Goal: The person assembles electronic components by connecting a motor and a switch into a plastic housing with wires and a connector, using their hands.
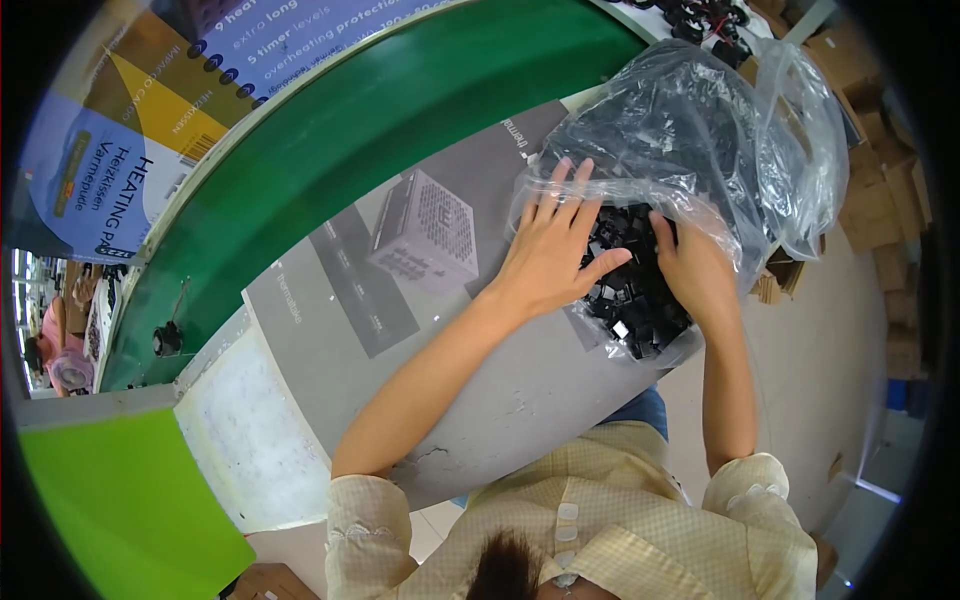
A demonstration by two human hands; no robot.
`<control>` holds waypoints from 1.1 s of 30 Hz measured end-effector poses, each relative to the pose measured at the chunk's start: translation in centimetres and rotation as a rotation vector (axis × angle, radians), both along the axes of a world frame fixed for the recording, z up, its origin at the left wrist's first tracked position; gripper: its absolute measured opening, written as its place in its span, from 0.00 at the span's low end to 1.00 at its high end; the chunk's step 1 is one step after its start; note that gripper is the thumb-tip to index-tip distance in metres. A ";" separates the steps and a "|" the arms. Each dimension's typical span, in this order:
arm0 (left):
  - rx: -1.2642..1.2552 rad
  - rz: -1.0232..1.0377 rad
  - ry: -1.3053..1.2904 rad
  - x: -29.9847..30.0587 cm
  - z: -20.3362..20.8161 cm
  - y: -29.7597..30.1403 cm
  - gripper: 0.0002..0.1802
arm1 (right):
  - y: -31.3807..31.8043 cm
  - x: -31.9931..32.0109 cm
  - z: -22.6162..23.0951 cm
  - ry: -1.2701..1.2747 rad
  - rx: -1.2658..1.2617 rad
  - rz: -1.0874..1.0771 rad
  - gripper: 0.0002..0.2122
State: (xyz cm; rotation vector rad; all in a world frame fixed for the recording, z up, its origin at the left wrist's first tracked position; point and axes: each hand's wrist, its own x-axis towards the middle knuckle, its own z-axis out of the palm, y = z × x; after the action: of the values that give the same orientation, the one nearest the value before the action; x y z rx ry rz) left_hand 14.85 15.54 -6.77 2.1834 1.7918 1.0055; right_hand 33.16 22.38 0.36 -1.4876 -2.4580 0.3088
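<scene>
Black small pieces (pixel 645 295) lie heaped in the open mouth of a clear plastic bag (pixel 680 125), toward the right end of the desk (pixel 245 430), over a grey printed sheet (pixel 350 240). Person's left grip (pixel 550 260) spread loose on the bag's edge, clenching nothing, thumb above the heap. Right grip (pixel 700 270) at the heap's far side, fingers partly hidden by film; whether it grasps any pieces, cannot tell.

Crinkled, glossy plastic bag (pixel 672 125) and shiny pieces (pixel 645 290)

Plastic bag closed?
No, the clear bag gapes open, with black parts showing between the left hand and right hand.
</scene>
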 end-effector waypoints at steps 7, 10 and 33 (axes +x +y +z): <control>0.007 -0.082 -0.096 -0.1 0.8 0.0 0.42 | -3.8 0.6 1.0 0.156 -0.048 0.029 0.17; 0.016 -0.067 -0.023 -0.2 0.6 -0.2 0.42 | -5.0 1.6 2.0 0.172 -0.045 0.231 0.20; -0.091 -0.118 0.247 -2.9 4.4 -8.0 0.21 | -7.7 2.1 -0.7 0.176 0.088 0.250 0.18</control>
State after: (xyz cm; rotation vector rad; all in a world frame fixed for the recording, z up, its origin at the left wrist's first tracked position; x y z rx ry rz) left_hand 11.94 7.52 -2.32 2.4115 1.7389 0.6401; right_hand 35.27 14.70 -0.38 -1.0699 -2.4793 0.3566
